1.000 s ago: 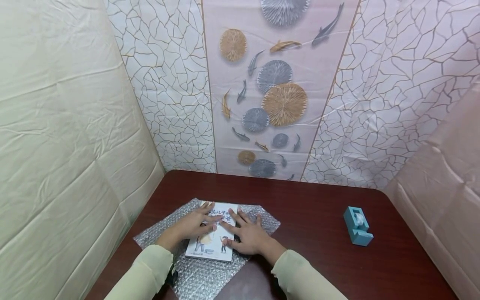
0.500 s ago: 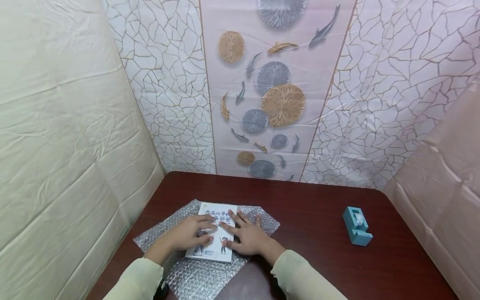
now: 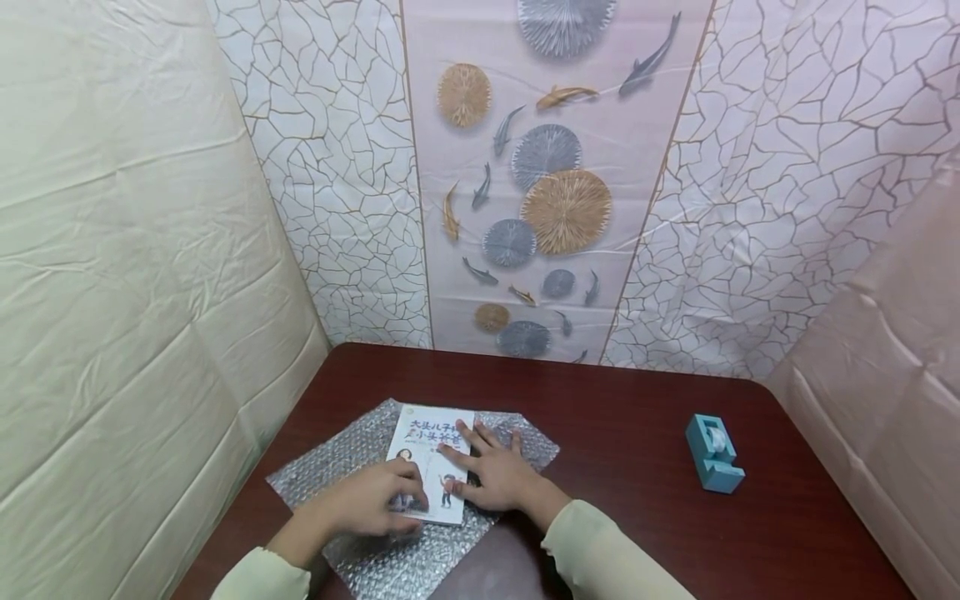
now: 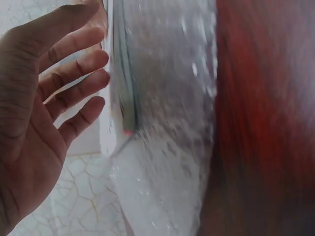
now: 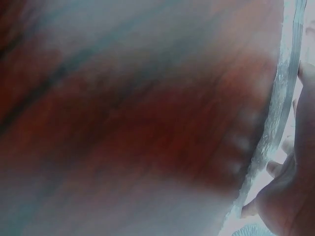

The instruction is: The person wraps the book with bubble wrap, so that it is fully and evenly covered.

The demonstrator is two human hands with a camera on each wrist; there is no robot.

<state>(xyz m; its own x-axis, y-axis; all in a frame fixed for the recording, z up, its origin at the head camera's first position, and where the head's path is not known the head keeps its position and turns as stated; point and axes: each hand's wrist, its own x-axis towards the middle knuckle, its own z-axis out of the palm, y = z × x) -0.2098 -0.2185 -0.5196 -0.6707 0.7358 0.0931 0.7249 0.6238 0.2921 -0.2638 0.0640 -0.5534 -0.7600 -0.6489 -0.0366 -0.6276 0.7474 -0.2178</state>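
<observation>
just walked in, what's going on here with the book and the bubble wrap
A person has a white-covered book lying on a sheet of bubble wrap on a dark red-brown table. Their right hand rests on the cover with its fingers spread; their left hand is at the book's near left corner, its fingers loosely bent. Whether the left hand touches the book is hard to tell. The wrap lies unfolded beneath the book, and a blue tape dispenser stands apart to the right, untouched.

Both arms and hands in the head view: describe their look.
The plain, pale yellow-green cloth left sleeve and matching right sleeve end in softly wrinkled edges. The bare left hand and bare right hand wear no gloves.
</observation>
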